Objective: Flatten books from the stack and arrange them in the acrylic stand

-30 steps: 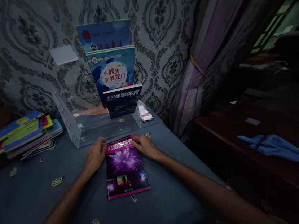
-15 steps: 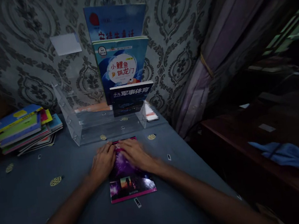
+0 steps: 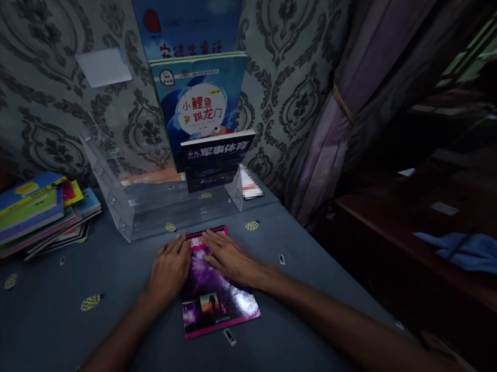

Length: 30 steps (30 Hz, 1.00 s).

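Note:
A purple and pink book [image 3: 215,302] lies flat on the blue-grey tablecloth [image 3: 45,337]. My left hand [image 3: 169,270] rests flat on its upper left part, fingers stretched toward the far edge. My right hand [image 3: 230,259] lies flat on the upper right part, fingers extended. Both hands cover the book's title. Just beyond stands a clear acrylic book stand [image 3: 142,205] holding three upright books: a dark one [image 3: 216,160] in front, a light blue one [image 3: 202,101] behind it, and a blue one [image 3: 190,27] at the back.
A stack of colourful books [image 3: 30,216] lies at the left on the table. Patterned wallpaper [image 3: 30,104] backs the table, with a curtain [image 3: 354,88] to the right. A dark wooden desk [image 3: 441,247] with a blue cloth [image 3: 474,252] stands at the right.
Both hands slid from the book's top corners inward onto its cover, now lying side by side over the title. The book stayed flat on the cloth.

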Each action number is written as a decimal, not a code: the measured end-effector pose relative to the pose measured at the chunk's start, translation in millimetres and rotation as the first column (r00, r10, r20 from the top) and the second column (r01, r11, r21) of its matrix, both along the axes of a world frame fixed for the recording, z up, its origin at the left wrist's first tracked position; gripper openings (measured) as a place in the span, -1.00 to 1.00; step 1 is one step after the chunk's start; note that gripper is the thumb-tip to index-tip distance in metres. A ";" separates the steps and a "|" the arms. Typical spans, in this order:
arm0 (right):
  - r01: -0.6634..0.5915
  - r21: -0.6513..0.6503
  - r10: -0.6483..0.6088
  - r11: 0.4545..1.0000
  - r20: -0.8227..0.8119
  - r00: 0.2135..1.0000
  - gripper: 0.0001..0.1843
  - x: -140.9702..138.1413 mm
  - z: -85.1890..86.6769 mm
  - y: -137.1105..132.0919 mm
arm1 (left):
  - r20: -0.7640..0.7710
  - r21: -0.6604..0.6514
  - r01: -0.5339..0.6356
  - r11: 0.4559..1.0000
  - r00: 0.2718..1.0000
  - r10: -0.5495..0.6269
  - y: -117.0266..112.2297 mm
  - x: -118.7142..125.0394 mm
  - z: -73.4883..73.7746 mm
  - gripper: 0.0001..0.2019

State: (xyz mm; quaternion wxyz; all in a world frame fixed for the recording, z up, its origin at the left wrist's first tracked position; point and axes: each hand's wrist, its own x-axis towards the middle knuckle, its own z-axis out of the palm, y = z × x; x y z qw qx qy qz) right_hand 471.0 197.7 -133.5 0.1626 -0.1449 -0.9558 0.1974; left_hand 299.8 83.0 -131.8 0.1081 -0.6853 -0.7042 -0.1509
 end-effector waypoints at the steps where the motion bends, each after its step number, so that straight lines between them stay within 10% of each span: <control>1: 0.015 -0.005 -0.015 1.000 -0.001 1.000 -0.47 4.5 0.2 2.6 | 0.002 -0.003 -0.001 1.000 1.000 0.001 0.0 0.1 0.5 -0.66; 30: 0.037 -0.427 -0.172 0.903 -0.283 0.944 -0.58 25.2 0.0 54.4 | 0.036 -0.104 0.234 0.967 0.972 -0.231 35.7 5.7 1.1 -0.57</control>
